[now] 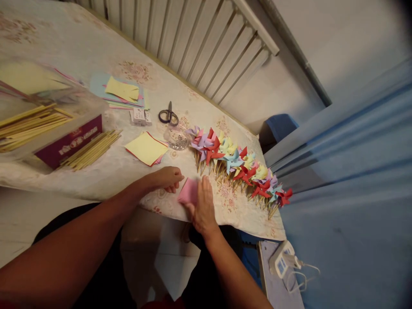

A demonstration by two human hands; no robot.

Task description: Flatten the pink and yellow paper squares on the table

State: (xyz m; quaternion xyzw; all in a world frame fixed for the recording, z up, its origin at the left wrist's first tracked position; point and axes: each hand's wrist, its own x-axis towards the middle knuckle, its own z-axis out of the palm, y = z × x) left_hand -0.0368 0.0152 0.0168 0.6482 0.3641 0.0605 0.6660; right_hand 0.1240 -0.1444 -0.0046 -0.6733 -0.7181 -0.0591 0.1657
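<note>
A folded piece of pink paper (187, 192) lies at the table's near edge between my hands. My right hand (204, 206) rests flat against its right side, fingers stretched out, with the thumb along the lower edge. Just left of the paper, my left hand (169, 178) has its fingers curled in and its fingertips pointing at the paper; no object shows in it. Beyond my left hand lies a stack of square paper (147, 148), yellow on top with red edges below. A clear bag of small metallic pieces (179, 140) sits behind.
Rows of finished paper pinwheels (231, 159) on sticks lie to the right. Black-handled scissors (168, 115), a small white box (140, 116) and paper scraps (122, 89) are further back. Loose sticks (92, 151) lie beside a clear container (69, 133) at left. A power strip (281, 259) is lower right.
</note>
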